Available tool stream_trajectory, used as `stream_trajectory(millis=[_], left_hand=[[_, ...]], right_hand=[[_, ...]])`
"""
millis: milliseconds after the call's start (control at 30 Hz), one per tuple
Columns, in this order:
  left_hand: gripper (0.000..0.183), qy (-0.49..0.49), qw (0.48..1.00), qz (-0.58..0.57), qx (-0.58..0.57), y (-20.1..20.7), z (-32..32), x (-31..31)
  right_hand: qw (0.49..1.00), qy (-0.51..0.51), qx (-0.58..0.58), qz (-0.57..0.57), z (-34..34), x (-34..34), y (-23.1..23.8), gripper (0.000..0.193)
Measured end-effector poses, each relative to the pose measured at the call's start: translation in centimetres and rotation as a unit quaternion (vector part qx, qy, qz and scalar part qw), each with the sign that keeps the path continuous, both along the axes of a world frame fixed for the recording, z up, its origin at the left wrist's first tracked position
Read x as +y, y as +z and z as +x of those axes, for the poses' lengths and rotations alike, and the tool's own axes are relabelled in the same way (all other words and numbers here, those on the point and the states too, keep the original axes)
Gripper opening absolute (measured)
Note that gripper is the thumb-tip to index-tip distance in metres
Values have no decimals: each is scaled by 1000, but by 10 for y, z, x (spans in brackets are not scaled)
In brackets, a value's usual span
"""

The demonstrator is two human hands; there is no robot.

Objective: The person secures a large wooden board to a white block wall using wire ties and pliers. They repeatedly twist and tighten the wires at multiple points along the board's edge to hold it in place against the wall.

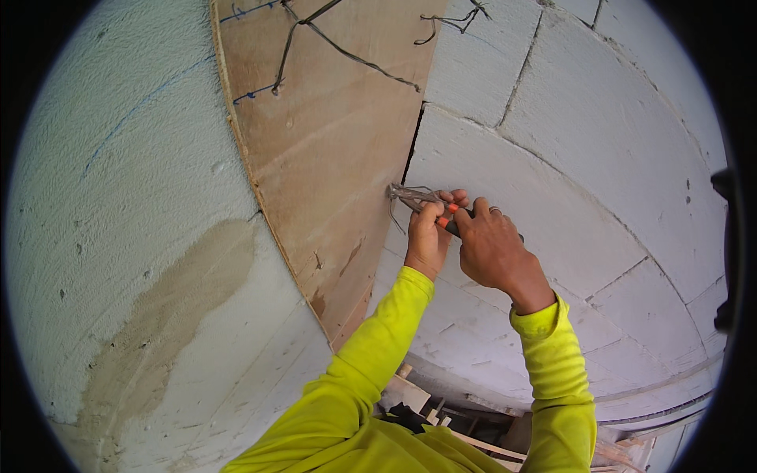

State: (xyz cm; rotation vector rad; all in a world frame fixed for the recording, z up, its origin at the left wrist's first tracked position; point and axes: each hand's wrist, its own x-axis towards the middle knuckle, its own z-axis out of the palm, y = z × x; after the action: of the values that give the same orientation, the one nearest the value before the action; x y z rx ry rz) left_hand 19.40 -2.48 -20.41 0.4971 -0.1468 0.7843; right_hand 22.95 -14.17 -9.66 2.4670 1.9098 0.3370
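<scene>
My right hand (pixel 495 251) is closed around the black-and-orange handles of a pair of metal pincers (pixel 412 195). My left hand (pixel 428 240) closes on the pincers nearer the head, its thumb in front and its fingers partly hidden behind. The jaws meet a tie wire (pixel 398 219) at the right edge of a plywood panel (pixel 323 158). One thin end of that wire hangs below the jaws, and another strand bends back toward my left fingers. Whether those fingers also pinch the strand is hidden.
Twisted dark wires (pixel 339 49) cross the upper panel, and another twisted wire (pixel 457 22) sticks out at its top right. A pale block wall (pixel 544 181) with open joints lies to the right. Left stands a rough whitish wall (pixel 142 158) with a grey patch. Timber pieces (pixel 473 445) lie below.
</scene>
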Motion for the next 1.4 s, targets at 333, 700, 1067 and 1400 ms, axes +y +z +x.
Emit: stream_trajectory(millis=[333, 700, 1067, 1400], left_hand=[[48, 9, 935, 184, 305, -77, -87, 25], [29, -74, 969, 119, 202, -34, -75, 18], [27, 111, 876, 224, 412, -23, -60, -1], [52, -10, 795, 353, 493, -41, -135, 48]], right_hand=[[674, 50, 719, 161, -24, 33, -137, 29], [386, 146, 911, 13, 7, 19, -157, 44], [855, 46, 495, 146, -14, -29, -132, 67], [511, 135, 823, 209, -100, 34, -192, 38]])
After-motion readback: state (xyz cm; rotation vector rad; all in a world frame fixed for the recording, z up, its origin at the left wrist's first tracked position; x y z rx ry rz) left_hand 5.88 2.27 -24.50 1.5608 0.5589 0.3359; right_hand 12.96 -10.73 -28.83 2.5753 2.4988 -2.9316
